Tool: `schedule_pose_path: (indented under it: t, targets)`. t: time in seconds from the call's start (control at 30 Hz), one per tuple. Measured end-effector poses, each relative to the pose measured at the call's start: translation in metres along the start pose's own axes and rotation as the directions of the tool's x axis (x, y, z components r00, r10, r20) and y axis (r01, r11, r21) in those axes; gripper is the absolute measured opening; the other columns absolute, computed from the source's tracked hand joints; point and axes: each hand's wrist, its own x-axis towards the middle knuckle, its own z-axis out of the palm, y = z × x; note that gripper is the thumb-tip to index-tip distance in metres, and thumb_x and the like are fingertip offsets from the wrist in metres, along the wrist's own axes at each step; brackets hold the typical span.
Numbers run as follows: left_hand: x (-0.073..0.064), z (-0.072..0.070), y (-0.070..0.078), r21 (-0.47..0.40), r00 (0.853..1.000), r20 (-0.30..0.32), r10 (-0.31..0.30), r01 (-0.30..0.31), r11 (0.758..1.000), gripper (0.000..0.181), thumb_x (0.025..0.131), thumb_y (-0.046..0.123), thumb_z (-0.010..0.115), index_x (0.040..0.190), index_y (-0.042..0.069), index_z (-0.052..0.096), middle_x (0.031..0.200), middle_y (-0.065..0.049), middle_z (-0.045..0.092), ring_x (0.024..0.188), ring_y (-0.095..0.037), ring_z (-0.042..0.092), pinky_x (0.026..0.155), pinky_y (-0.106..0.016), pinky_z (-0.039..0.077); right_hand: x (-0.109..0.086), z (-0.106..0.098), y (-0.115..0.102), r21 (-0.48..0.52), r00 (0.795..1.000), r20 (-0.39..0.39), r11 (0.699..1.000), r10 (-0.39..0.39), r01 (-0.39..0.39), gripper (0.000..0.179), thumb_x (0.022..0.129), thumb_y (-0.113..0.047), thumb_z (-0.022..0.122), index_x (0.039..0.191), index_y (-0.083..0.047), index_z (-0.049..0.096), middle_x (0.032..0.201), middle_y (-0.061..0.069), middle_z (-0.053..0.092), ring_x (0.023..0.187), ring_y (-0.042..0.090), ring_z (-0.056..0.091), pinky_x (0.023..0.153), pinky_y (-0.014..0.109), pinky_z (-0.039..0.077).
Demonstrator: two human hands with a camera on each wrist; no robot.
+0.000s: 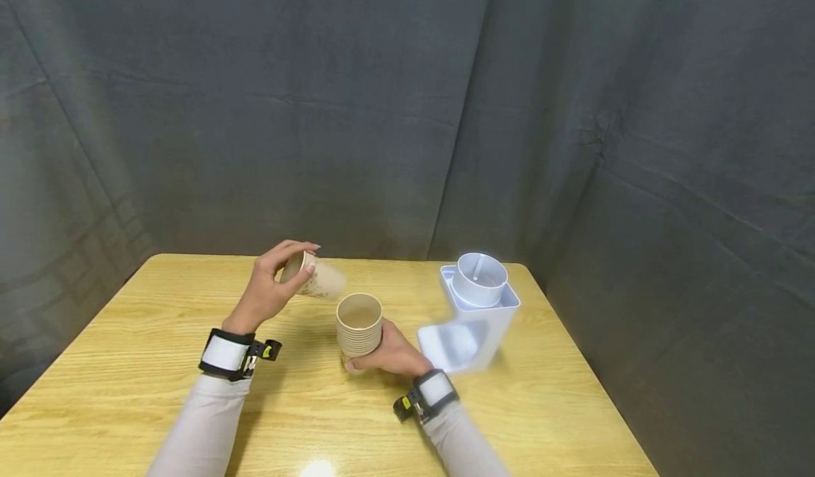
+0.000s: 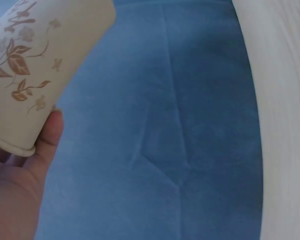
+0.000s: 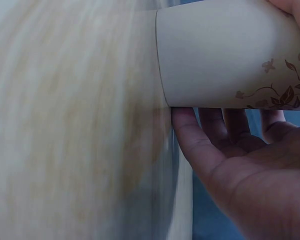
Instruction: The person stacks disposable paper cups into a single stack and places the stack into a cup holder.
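Observation:
In the head view my left hand grips a single paper cup near its rim, tilted on its side above the table. The left wrist view shows brown leaves and flowers printed on that paper cup, with the fingers by its rolled rim. My right hand holds a stack of nested paper cups upright, mouths up. From the right wrist, the fingers curve along the bottom cup of the stack, whose base meets the table. The two hands are apart.
A white plastic cup dispenser with a round open tube on top stands right of the stack. The wooden table has its back edge near a dark grey curtain, which also hangs along both sides.

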Motion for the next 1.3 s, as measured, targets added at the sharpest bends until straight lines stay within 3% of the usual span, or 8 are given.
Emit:
schedule_pose_path:
  t: [0.17, 0.43, 0.6, 0.83, 1.1, 1.3]
  targets:
    - [0.003, 0.003, 0.010, -0.050, 0.996, -0.036, 0.079, -0.081, 0.995, 0.036, 0.085, -0.011, 0.066, 0.121, -0.004, 0.069, 0.113, -0.019, 0.065, 0.109, -0.008, 0.060, 0.091, -0.015, 0.046, 0.001, 0.001, 0.000, 0.008, 1.000, 0.002, 1.000, 0.003, -0.003, 0.077, 0.069, -0.006, 0.091, 0.136, -0.020, 0.056, 0.124, -0.002, 0.067, 0.114, 0.013, 0.064, 0.105, 0.033, 0.047]
    - [0.007, 0.008, 0.023, -0.085, 0.986, -0.006, 0.165, -0.165, 0.983, 0.041, 0.081, -0.010, 0.071, 0.121, 0.001, 0.071, 0.116, -0.010, 0.068, 0.110, -0.013, 0.062, 0.096, -0.017, 0.046, 0.002, 0.001, 0.000, -0.003, 1.000, -0.001, 1.000, 0.002, -0.002, 0.074, 0.070, -0.006, 0.091, 0.134, -0.018, 0.056, 0.121, -0.001, 0.068, 0.110, 0.014, 0.065, 0.102, 0.033, 0.049]
    - [0.007, 0.012, 0.028, -0.096, 0.986, 0.031, 0.166, -0.163, 0.982, 0.043, 0.081, -0.009, 0.074, 0.122, 0.003, 0.071, 0.116, -0.011, 0.069, 0.109, -0.015, 0.063, 0.095, -0.017, 0.046, 0.001, 0.001, 0.000, -0.009, 1.000, -0.005, 1.000, 0.010, -0.010, 0.074, 0.069, -0.008, 0.091, 0.134, -0.017, 0.056, 0.120, -0.001, 0.068, 0.109, 0.014, 0.066, 0.101, 0.032, 0.049]
    - [0.007, 0.019, 0.034, -0.034, 0.982, 0.094, 0.166, -0.164, 0.986, 0.042, 0.084, -0.004, 0.074, 0.125, 0.007, 0.071, 0.116, -0.007, 0.069, 0.105, -0.017, 0.064, 0.094, -0.019, 0.048, 0.000, -0.001, -0.005, -0.024, 1.000, 0.001, 1.000, 0.016, -0.016, 0.077, 0.070, -0.007, 0.090, 0.137, -0.018, 0.054, 0.121, 0.000, 0.067, 0.109, 0.014, 0.066, 0.102, 0.034, 0.049]
    - [0.006, 0.030, 0.048, 0.041, 0.962, 0.252, 0.109, -0.123, 0.992, 0.039, 0.092, 0.014, 0.072, 0.131, 0.014, 0.068, 0.123, -0.004, 0.066, 0.111, -0.017, 0.063, 0.093, -0.037, 0.054, 0.002, 0.000, -0.008, -0.034, 1.000, 0.012, 0.999, 0.003, -0.003, 0.081, 0.071, -0.008, 0.090, 0.141, -0.019, 0.051, 0.126, 0.000, 0.065, 0.112, 0.015, 0.064, 0.103, 0.034, 0.049]
    - [0.005, 0.036, 0.052, 0.078, 0.966, 0.234, 0.112, -0.133, 0.988, 0.038, 0.091, 0.015, 0.073, 0.129, 0.011, 0.069, 0.125, -0.005, 0.068, 0.114, -0.019, 0.065, 0.096, -0.042, 0.055, 0.002, 0.000, -0.007, -0.011, 1.000, 0.026, 1.000, -0.004, 0.004, 0.080, 0.071, -0.006, 0.089, 0.140, -0.019, 0.051, 0.125, 0.000, 0.065, 0.111, 0.015, 0.064, 0.102, 0.034, 0.049]
